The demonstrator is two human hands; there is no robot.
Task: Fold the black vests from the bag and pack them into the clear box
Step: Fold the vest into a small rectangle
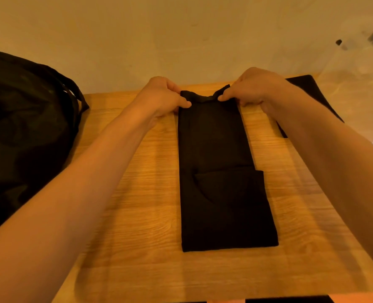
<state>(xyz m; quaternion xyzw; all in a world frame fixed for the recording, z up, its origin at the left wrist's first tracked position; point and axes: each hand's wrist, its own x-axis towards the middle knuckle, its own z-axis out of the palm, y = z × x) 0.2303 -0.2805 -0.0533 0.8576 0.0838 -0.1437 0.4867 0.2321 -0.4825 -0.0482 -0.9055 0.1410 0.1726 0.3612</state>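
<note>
1. At the middle of the worktop (137, 193): vest (220, 149), black, folded into a long narrow strip running from near to far.
2. Near end flat and square-cut, close to the worktop's near edge.
3. Across the near half, a second layer with a curved edge, sticking out a little to the right.
4. Far end bunched and creased between the hands, close to the worktop's far edge.
5. Left hand (161, 95): pinching the vest's far left corner, thumb on top of the cloth, fingers curled.
6. Right hand (255, 88): pinching the far right corner in the same way, thumb tip on the cloth, fingers curled, with a small flap of cloth standing up just beside the thumb.
7. Forearms bare, reaching in from the near corners, one on either side of the vest.
8. Bag (24, 119), black and slumped, at the left, covering the worktop's left edge, its straps hanging on the side toward the vest, well apart from the vest itself.
9. Box (360, 88), clear, at the far right, showing only as glossy see-through walls with glare.
10. Black piece (312, 95), flat, just right of the right hand, by the box; inside it or beside it, cannot tell.
11. Pale wall (181, 40) behind the far edge.
</note>
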